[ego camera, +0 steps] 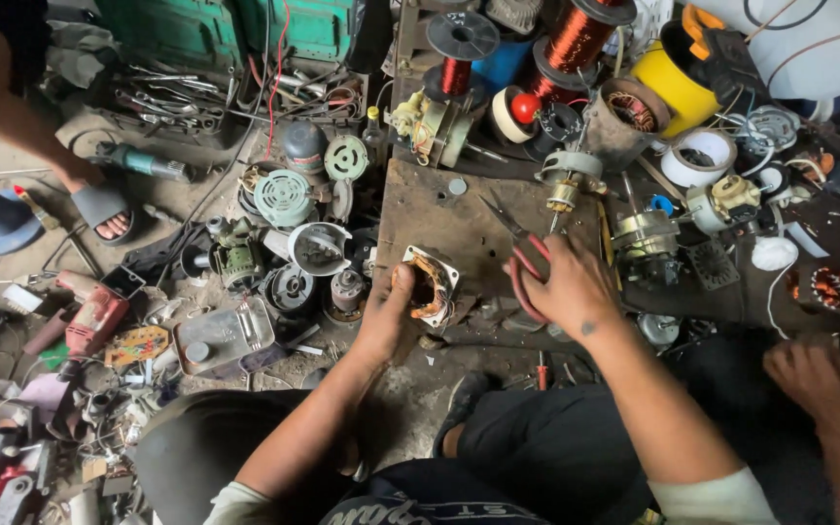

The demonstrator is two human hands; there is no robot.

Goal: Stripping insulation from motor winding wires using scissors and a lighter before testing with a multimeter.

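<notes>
Left hand (384, 316) grips the motor stator (430, 285) on the wooden board (439, 219), right hand (568, 288) closed around red-handled scissors (520, 255) just beside it.

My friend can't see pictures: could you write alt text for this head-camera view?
A seated person's left hand steadies a small motor stator on a worn wooden board while the right hand holds red-handled scissors. Copper wire spools, motor parts and tools lie around.

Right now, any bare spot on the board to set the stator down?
Yes: the wooden board is bare between the stator in the left hand and the copper wire spools. Right of the right hand with its pliers, motor parts crowd.
</notes>
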